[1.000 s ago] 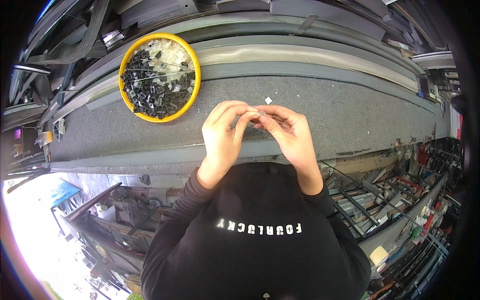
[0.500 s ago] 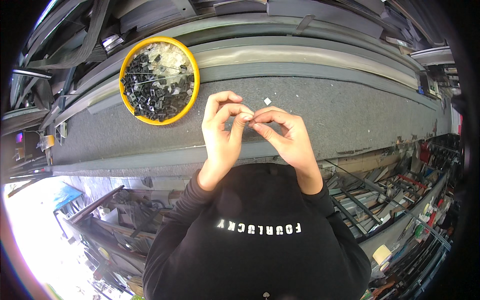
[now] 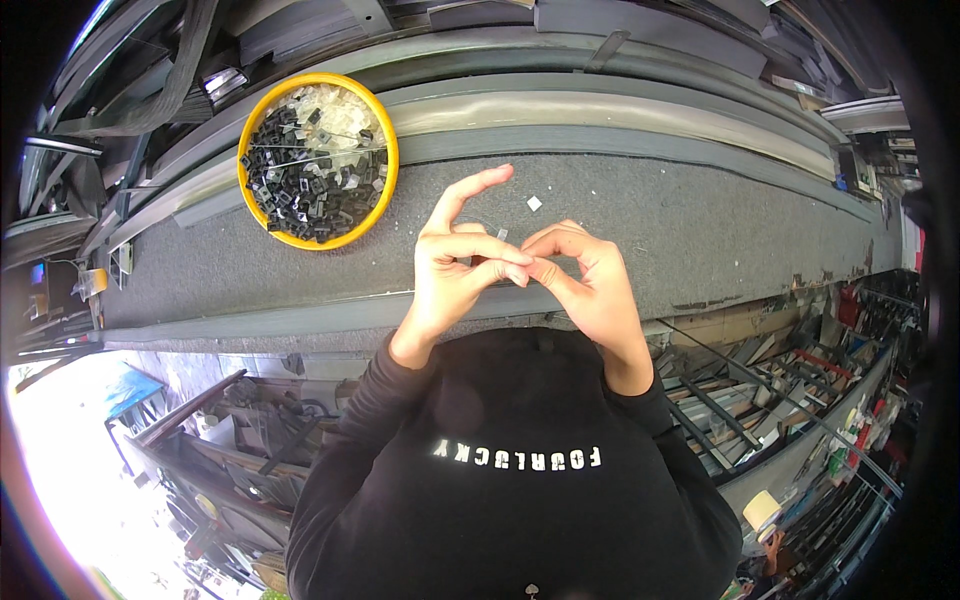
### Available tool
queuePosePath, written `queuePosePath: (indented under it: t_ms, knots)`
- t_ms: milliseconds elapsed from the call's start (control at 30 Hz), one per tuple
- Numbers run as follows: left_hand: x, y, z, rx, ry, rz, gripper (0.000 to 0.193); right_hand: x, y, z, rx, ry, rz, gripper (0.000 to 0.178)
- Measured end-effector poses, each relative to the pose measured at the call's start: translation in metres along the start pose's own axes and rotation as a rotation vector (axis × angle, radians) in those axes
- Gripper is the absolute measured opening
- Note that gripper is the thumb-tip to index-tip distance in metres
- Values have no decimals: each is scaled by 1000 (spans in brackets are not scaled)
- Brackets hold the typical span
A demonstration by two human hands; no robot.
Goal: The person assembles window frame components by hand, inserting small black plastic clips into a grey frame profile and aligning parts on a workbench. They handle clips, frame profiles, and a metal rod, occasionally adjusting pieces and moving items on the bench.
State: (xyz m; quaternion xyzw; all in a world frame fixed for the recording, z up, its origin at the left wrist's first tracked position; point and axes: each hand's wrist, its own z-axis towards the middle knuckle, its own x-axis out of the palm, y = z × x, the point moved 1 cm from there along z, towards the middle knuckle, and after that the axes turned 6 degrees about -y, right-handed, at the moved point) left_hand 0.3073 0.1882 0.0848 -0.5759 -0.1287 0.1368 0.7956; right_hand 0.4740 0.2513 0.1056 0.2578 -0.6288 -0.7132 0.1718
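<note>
My left hand (image 3: pixel 445 275) and my right hand (image 3: pixel 592 285) meet in front of my chest above the grey bench. Thumb and index finger of each are pinched together, and the fingertips touch. What sits inside the pinch is too small and too covered to make out. A small clear plastic piece (image 3: pixel 502 235) shows just beyond my left fingers; which hand holds it, I cannot tell. One left finger is raised, pointing away from the pinch. A small white square (image 3: pixel 534 203) lies on the bench just past my hands.
To the left stands a yellow-rimmed round tub (image 3: pixel 394 165) with black plastic pieces (image 3: pixel 310 195) and clear ones (image 3: pixel 345 110). Long metal profiles (image 3: pixel 620 105) run along the bench's far side. Racks of bars (image 3: pixel 760 390) stand at the near right, beside a tape roll (image 3: pixel 762 510).
Both hands have shifted slightly right and nearer to me. A left finger has lifted and straightened, and the clear piece has come into plainer sight. The tub has stayed put.
</note>
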Motion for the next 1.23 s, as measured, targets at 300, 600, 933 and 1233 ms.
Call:
queuePosePath:
  t_ms: [300, 600, 933, 1233]
  knots:
    - [-12, -25, 7, 527, 122, 631, 20, 0, 8, -8, 600, 13, 615, 15]
    - [3, -10, -18, -702, 7, -370, 16, 18, 11, -8, -395, -347, -200, 5]
    - [0, -13, -18, -908, 37, -568, 22, 7, 4, -9, -408, -271, -176, 9]
    - [-6, -7, -18, -267, -144, 273, 16, 9, -8, -21, -182, -391, -164, 16]
